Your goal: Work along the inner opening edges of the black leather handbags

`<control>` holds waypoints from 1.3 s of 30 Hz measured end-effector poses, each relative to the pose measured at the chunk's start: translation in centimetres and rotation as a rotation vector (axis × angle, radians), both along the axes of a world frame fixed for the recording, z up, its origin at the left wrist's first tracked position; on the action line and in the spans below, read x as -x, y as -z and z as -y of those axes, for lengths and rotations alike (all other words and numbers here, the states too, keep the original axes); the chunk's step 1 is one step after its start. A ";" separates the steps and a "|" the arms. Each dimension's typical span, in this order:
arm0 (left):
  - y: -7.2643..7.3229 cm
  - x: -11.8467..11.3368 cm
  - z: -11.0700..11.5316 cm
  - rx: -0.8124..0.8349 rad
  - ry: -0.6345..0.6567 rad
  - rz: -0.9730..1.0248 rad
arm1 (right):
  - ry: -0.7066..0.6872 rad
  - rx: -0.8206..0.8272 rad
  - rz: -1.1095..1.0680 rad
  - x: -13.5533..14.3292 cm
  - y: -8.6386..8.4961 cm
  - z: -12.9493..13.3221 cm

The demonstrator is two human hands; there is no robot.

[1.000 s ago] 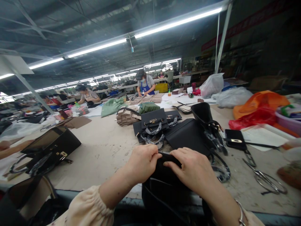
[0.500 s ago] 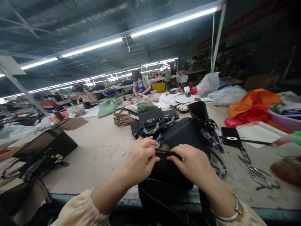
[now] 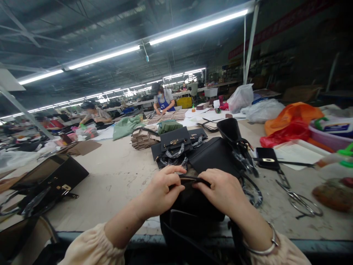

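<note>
My left hand pinches the upper edge of a black handbag between thumb and fingers. On the same edge, a little to the right, my right hand grips with its thumb in front. A lighter inner layer shows in the narrow gap between the hands. The bag's lower part hangs at the table's front edge, dark and hard to make out. Just beyond my hands lie small black handbags with gold clasps and plastic-wrapped handles. A larger black bag panel lies behind my right hand.
Scissors and a black piece with a metal clasp lie on the right, near a jar. An open black handbag stands left, a person's hand beside it. A co-worker in a blue apron works across the table.
The camera view has shifted slightly, so the scene sits a little further left. Both hands keep their hold on the bag's edge, nearly unmoved.
</note>
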State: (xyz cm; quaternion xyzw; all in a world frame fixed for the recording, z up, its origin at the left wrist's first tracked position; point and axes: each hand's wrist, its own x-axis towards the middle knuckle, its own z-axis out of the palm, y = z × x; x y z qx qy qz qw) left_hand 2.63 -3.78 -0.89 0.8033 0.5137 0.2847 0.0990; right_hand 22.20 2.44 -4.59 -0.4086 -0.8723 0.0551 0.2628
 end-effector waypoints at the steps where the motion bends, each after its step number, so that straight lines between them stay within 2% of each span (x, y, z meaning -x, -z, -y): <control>1: 0.2 0.0 -0.1 0.008 -0.055 0.036 | -0.011 0.009 -0.007 0.0 0.0 0.0; 3: 0.4 0.1 -0.3 0.029 -0.114 0.082 | -0.034 0.024 -0.025 0.0 0.1 -0.2; 15: 0.7 0.3 -0.7 0.019 -0.155 0.157 | -0.136 0.013 -0.033 -0.1 0.0 -0.4; 36: 1.0 -0.4 -1.3 0.029 -0.295 0.094 | -0.132 -0.055 0.036 0.3 -0.5 0.0; 39: 1.1 -0.4 -1.3 0.033 -0.309 0.102 | -0.179 -0.029 0.029 0.0 -0.7 0.1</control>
